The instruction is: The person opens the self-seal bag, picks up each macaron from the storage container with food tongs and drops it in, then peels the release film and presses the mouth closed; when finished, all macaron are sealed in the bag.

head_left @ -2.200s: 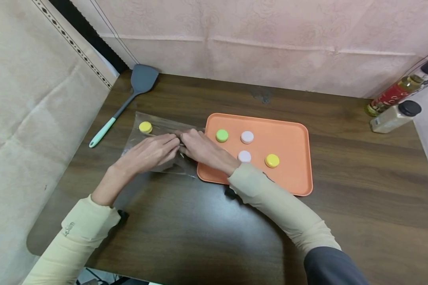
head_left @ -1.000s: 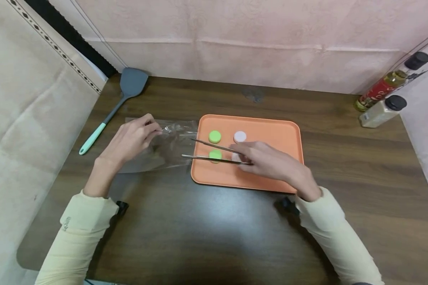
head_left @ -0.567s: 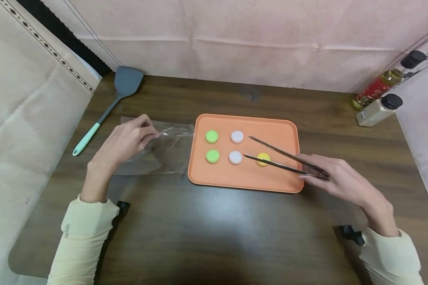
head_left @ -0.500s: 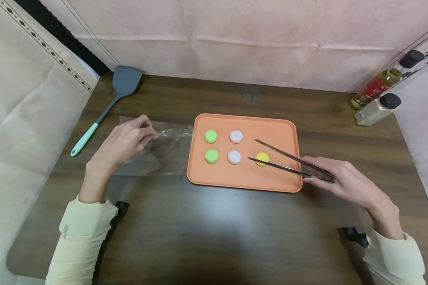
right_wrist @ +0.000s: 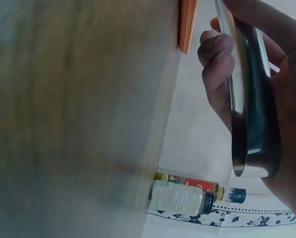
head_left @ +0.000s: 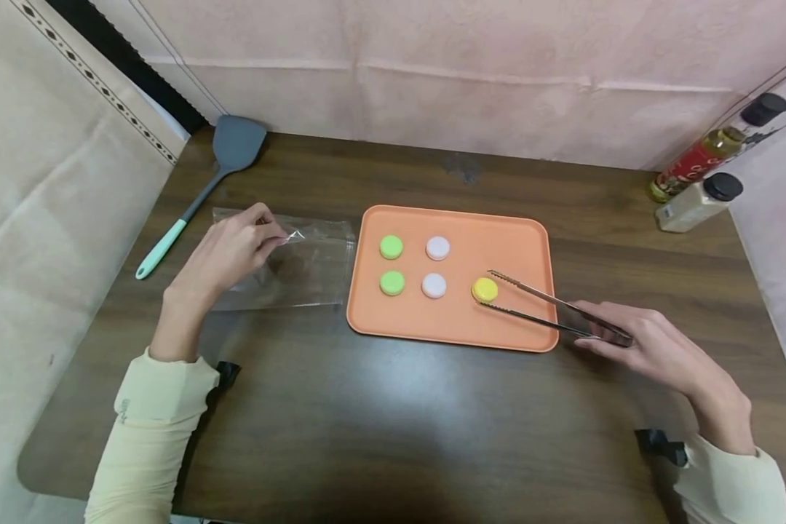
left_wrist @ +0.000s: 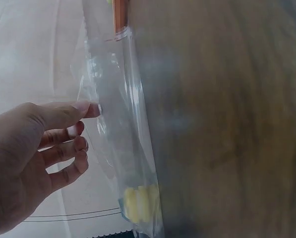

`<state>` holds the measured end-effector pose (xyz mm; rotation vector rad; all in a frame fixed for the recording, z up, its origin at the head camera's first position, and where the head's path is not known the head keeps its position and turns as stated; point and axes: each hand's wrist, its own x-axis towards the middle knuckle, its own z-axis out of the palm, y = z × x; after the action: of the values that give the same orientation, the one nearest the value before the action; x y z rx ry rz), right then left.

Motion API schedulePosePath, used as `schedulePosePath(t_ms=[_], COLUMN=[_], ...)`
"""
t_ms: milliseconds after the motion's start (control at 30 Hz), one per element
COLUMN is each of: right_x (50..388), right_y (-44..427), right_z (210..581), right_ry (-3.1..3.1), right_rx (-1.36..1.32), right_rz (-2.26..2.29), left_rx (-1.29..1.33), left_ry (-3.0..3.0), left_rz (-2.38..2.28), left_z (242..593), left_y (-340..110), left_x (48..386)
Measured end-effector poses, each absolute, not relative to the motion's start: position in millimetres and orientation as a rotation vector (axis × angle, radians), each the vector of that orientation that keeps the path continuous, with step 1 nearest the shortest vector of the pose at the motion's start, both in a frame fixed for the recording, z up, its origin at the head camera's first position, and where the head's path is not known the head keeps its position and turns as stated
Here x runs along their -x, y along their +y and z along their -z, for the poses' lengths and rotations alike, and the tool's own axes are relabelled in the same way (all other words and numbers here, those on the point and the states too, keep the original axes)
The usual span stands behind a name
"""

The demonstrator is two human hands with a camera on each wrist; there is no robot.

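My left hand (head_left: 225,251) pinches the upper edge of a clear plastic bag (head_left: 321,269) between thumb and forefinger, its other fingers loosely bent. Inside the bag, in the left wrist view, lies a yellow macaron (left_wrist: 140,203); in the head view the hand hides it. My right hand (head_left: 661,349) holds metal tongs (head_left: 602,329), their arms spread. The tong tips lie on either side of a yellow macaron (head_left: 485,290) on the orange tray (head_left: 458,331). Two green macarons (head_left: 391,247) and two white macarons (head_left: 437,248) sit left of it.
A grey spatula (head_left: 237,143) with a mint handle lies at the back left of the wooden table (head_left: 340,407). An oil bottle (head_left: 697,164) and a black-capped jar (head_left: 697,204) stand at the back right. Cloth (head_left: 471,80) hangs behind the table.
My right hand has left the bag and moved right with the tongs, whose tips now flank the tray's yellow macaron. My left hand keeps its pinch on the bag.
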<state>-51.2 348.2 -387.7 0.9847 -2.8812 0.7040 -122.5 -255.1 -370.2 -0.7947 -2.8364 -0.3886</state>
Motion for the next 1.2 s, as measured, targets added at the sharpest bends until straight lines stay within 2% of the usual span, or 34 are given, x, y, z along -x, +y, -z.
schedulePosePath(t_ms=[733, 1200], right_x=[64.2, 73.6], right_y=[351.6, 343.9], right_z=[397.4, 387.3], right_ry=[-2.918, -2.901], right_rx=[-1.077, -1.097], right_rz=[-0.697, -0.74], left_rx=[0.924, 0.882], left_ry=[-2.908, -2.942], left_rz=[0.363, 0.359], left_z=[366.3, 363.3], left_y=[-257.8, -258.8], left_x=[123.1, 119.7])
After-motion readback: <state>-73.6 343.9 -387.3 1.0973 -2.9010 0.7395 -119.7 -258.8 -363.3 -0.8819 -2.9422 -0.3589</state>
